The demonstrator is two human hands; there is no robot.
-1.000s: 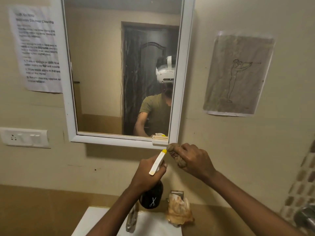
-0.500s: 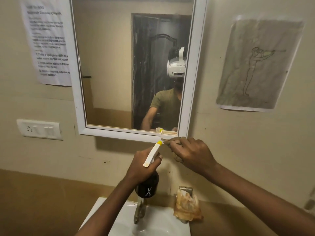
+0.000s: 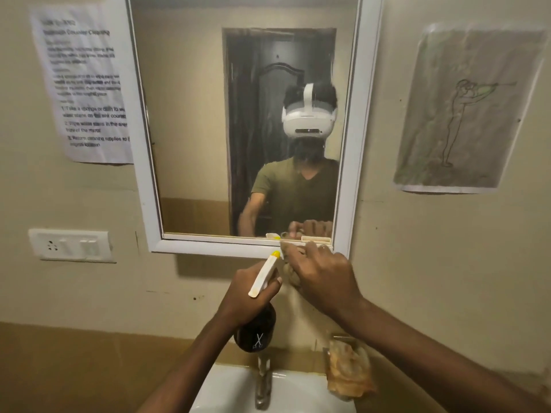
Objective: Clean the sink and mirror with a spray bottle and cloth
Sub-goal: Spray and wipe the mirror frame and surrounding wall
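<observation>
Head view: both hands are now raised closer to the mirror (image 3: 238, 120) than a second ago. The spray bottle (image 3: 258, 311) is gripped by the left hand (image 3: 247, 293), its nozzle just below the frame; the cloth (image 3: 290, 271) is bunched in the right hand (image 3: 323, 278), so wiping the glass seems imminent; the sink (image 3: 232, 389) lies below.

The spray bottle (image 3: 259, 305) has a dark rounded body with a small white scissors mark and a white head tipped with a yellow nozzle; it tilts up toward the mirror's lower edge. The brownish cloth (image 3: 290, 271) is bunched just beside the nozzle. The white-framed mirror (image 3: 190, 114) hangs on the wall. The white sink (image 3: 229, 389) sits below with a metal tap (image 3: 264, 383).
</observation>
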